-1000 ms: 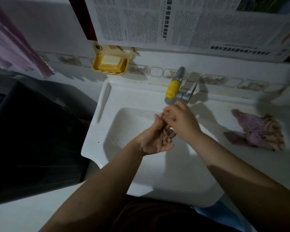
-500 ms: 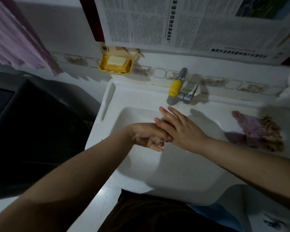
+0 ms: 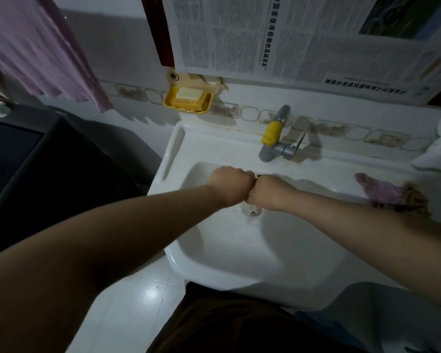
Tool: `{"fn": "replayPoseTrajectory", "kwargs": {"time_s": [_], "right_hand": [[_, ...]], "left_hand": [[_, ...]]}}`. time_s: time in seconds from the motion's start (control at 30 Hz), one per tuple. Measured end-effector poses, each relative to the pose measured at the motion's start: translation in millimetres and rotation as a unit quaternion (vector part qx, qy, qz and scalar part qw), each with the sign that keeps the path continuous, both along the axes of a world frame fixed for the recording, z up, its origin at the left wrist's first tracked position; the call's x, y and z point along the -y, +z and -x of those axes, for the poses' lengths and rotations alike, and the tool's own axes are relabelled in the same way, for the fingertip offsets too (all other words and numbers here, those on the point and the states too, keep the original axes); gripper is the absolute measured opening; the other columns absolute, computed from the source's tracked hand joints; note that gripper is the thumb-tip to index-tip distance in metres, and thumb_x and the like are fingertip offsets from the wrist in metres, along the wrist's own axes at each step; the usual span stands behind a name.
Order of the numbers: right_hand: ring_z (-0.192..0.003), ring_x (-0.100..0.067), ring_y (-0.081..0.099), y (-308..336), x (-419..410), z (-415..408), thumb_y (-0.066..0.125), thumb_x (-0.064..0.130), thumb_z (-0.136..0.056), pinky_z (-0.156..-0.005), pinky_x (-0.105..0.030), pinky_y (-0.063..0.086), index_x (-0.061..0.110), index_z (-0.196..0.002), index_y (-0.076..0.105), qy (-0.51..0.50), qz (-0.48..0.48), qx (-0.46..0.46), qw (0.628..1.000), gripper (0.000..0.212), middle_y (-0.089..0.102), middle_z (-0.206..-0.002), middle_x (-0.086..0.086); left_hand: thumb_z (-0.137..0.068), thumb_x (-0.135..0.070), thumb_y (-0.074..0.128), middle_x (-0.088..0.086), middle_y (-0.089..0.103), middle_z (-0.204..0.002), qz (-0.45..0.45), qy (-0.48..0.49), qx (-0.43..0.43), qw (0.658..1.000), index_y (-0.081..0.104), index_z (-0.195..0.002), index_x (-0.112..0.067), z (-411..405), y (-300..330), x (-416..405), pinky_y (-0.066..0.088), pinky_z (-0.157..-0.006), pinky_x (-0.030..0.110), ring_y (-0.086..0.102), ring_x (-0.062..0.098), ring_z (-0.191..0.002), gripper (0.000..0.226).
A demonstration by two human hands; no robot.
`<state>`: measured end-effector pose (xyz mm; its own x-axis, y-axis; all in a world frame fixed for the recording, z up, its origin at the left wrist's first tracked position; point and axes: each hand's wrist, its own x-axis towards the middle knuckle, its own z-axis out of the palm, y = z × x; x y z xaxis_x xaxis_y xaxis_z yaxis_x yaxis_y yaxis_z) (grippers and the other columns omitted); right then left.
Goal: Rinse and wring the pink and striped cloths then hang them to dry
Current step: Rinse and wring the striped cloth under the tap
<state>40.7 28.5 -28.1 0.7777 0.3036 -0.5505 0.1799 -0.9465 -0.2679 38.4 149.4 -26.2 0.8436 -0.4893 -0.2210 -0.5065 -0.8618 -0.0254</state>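
Both arms are reaching forward, the left hand (image 3: pixel 228 186) and right hand (image 3: pixel 267 191) clenching into fists, knuckles pressing together, backs facing up; anything gripped inside is seemingly hidden.

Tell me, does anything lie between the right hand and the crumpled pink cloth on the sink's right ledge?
Nothing visible does. The right hand is fisted over the basin, and only bare white sink separates it from the pink cloth.

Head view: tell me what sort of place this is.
Most likely a home bathroom or washroom: a white sink with a tap on the tiled wall, a yellow soap dish holding a bar, and a pink towel hanging up.
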Motion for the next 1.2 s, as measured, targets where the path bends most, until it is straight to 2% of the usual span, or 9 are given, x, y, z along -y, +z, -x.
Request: {"fn": "replayPoseTrajectory", "kwargs": {"time_s": [0.1, 0.33, 0.4, 0.53, 0.6, 0.73, 0.93, 1.07, 1.2], "right_hand": [[-0.037, -0.011, 0.038, 3.7, -1.8, 0.6, 0.049, 0.01, -0.083, -0.039, -0.022, 0.025, 0.015, -0.06, 0.03, -0.13, -0.114, -0.12, 0.978, 0.03, 0.033, -0.055, -0.003], [-0.038, -0.007, 0.012, 22.0, 4.5, 19.6, 0.048, 0.014, -0.086, -0.042, -0.017, 0.004, 0.024, -0.057, 0.024, -0.311, -0.341, -0.391, 0.796, 0.04, 0.019, -0.045, 0.007], [-0.039, -0.005, 0.012, 17.9, 8.6, 19.2, 0.049, 0.014, -0.088, -0.039, -0.016, 0.004, 0.025, -0.06, 0.027, -0.308, -0.354, -0.422, 0.776, 0.037, 0.02, -0.047, 0.008], [-0.045, -0.008, 0.029, 12.0, 10.2, 16.6, 0.062, 0.009, -0.083, -0.041, -0.019, 0.023, 0.017, -0.091, 0.045, -0.279, -0.301, -0.279, 0.868, 0.021, 0.047, -0.061, 0.001], [-0.067, -0.015, 0.056, 7.0, 15.3, 19.1, 0.069, 0.013, -0.08, -0.054, -0.027, 0.046, 0.02, -0.123, 0.036, -0.255, -0.282, -0.14, 0.914, 0.055, 0.058, -0.091, -0.002], [-0.126, -0.031, 0.048, -7.2, 34.9, 47.1, 0.067, 0.022, -0.083, -0.089, -0.038, 0.05, 0.027, -0.15, 0.005, 0.002, -0.163, 0.14, 0.977, 0.091, 0.015, -0.157, -0.008], [-0.101, -0.031, 0.062, -23.3, 46.3, 37.7, 0.053, 0.018, -0.089, -0.063, -0.034, 0.057, 0.013, -0.132, 0.04, 0.25, -0.178, 0.45, 0.838, 0.045, 0.036, -0.138, -0.014], [-0.077, -0.03, 0.061, -10.1, 43.6, 20.7, 0.051, 0.012, -0.092, -0.045, -0.033, 0.049, 0.01, -0.1, 0.051, 0.397, -0.125, 0.482, 0.771, 0.008, 0.061, -0.117, -0.016], [-0.043, -0.024, 0.048, 0.0, 37.6, 19.1, 0.081, 0.008, -0.055, -0.033, -0.021, 0.03, 0.009, -0.08, 0.054, 0.452, -0.041, 0.4, 0.796, 0.037, 0.054, -0.062, -0.009]], "left_hand": [[-0.097, -0.022, 0.041, 0.012, 0.067, -0.102, -0.042, -0.108, 0.03, 0.993, 0.055, -0.113, -0.009, -10.5, 13.6, -8.0, 0.037, -0.065, 0.032, 0.064, 0.035, -0.091, 0.024], [-0.08, -0.02, 0.07, 0.008, 0.058, -0.053, 0.079, -0.308, 0.117, 0.941, 0.06, -0.075, -0.005, -23.0, 24.3, -26.1, 0.032, -0.044, 0.023, 0.055, 0.03, -0.041, 0.019], [-0.088, -0.025, 0.062, 0.008, 0.062, -0.063, 0.07, -0.272, 0.11, 0.954, 0.059, -0.083, -0.006, -19.2, 19.3, -22.4, 0.033, -0.046, 0.025, 0.06, 0.031, -0.051, 0.02], [-0.094, -0.029, 0.047, 0.007, 0.067, -0.101, -0.049, 0.033, -0.05, 0.997, 0.063, -0.101, -0.014, 1.3, 15.7, -1.5, 0.038, -0.066, 0.03, 0.064, 0.029, -0.093, 0.023], [-0.09, -0.028, 0.053, 0.011, 0.066, -0.099, -0.014, 0.128, -0.195, 0.972, 0.066, -0.098, -0.01, 1.5, 9.6, 1.2, 0.04, -0.067, 0.028, 0.064, 0.028, -0.09, 0.023], [-0.088, -0.024, 0.059, -0.003, 0.038, -0.051, 0.212, 0.319, -0.548, 0.744, 0.045, -0.058, -0.021, 1.2, 8.7, -12.5, 0.018, -0.044, 0.019, 0.029, 0.009, -0.042, 0.033], [-0.089, -0.032, 0.053, -0.012, 0.035, -0.046, 0.342, 0.246, -0.732, 0.536, 0.05, -0.056, -0.025, 34.1, 4.5, -3.7, 0.018, -0.037, 0.012, 0.027, 0.001, -0.038, 0.033], [-0.092, -0.034, 0.055, -0.012, 0.031, -0.049, 0.314, 0.265, -0.726, 0.552, 0.045, -0.06, -0.027, 45.4, 7.0, 2.3, 0.015, -0.043, 0.015, 0.024, 0.002, -0.043, 0.034], [-0.088, -0.02, 0.061, -0.004, 0.036, -0.057, 0.289, 0.39, -0.576, 0.658, 0.044, -0.073, -0.022, 57.3, 5.0, 17.8, 0.019, -0.048, 0.021, 0.025, 0.009, -0.049, 0.023]]}}
